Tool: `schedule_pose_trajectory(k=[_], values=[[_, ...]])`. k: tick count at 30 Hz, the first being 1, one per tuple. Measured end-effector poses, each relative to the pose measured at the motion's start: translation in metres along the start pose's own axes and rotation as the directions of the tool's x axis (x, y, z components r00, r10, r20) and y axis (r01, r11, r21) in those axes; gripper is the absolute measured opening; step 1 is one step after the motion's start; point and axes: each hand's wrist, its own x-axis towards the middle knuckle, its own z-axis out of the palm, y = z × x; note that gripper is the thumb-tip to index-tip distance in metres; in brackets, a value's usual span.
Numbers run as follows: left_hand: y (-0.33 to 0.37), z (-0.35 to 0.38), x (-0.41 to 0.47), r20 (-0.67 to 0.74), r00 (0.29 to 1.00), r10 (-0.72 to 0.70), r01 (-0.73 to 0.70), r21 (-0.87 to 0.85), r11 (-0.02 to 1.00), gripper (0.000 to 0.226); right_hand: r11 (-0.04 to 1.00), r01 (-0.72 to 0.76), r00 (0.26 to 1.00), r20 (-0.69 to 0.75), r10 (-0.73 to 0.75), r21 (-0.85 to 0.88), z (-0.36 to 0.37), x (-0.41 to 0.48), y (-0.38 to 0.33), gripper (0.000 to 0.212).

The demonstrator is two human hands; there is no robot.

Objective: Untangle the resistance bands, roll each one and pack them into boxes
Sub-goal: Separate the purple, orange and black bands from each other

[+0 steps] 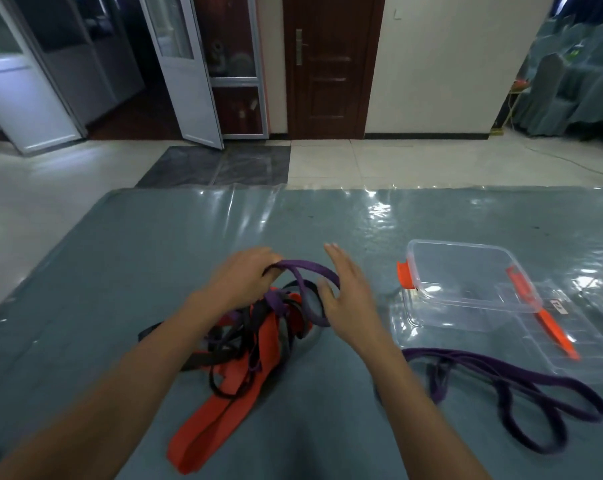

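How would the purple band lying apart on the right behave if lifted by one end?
Probably floppy: the purple band lies in slack, flat loops, so it should droop and trail. Likely light, being a thin strap. Unlikely to roll; it may grip the glossy table cover somewhat.

a tangle of bands (258,344) lay in the middle of the table (137,254). a loose band (553,378) lay near, to its right. a box (466,271) sat beyond that, its lid (591,341) just beside it, nearer.
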Motion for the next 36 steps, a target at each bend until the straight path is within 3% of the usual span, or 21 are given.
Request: schedule_pose_trajectory(k=[2, 5, 10, 16, 23, 31, 36], values=[[0.006, -0.003, 0.002, 0.039, 0.999, -0.012, 0.012, 0.013, 1.000, 0.013, 0.998, 0.056, 0.995, 0.089, -0.053, -0.030, 0.006, 0.007, -0.012, 0.068], [0.011, -0.001, -0.001, 0.058, 0.997, -0.041, 0.040, 0.007, 0.999, 0.008, 0.987, 0.010, 0.977, 0.211, 0.025, -0.163, 0.018, 0.015, -0.015, 0.069], [0.009, 0.011, -0.014, 0.068, 0.993, -0.092, 0.097, -0.071, 0.993, 0.016, 0.974, 0.034, 0.991, 0.131, -0.004, -0.223, 0.030, 0.009, -0.006, 0.027], [0.014, 0.031, -0.023, 0.019, 0.995, -0.096, 0.098, -0.219, 0.971, 0.022, 0.974, 0.066, 0.981, 0.194, -0.023, -0.219, 0.029, 0.000, -0.001, 0.045], [0.015, 0.046, -0.019, 0.012, 0.995, -0.095, 0.095, -0.237, 0.967, 0.014, 0.975, 0.050, 0.957, 0.290, 0.016, -0.217, 0.026, -0.003, 0.011, 0.031], [0.018, 0.076, -0.021, -0.045, 0.991, -0.127, 0.106, -0.320, 0.941, 0.020, 0.978, 0.008, 0.989, 0.145, 0.023, -0.208, 0.023, 0.003, 0.029, 0.021], [0.043, 0.106, -0.023, -0.120, 0.957, -0.265, 0.165, -0.526, 0.834, 0.013, 0.994, 0.003, 0.997, 0.075, 0.005, -0.109, 0.007, 0.015, 0.019, 0.019]])
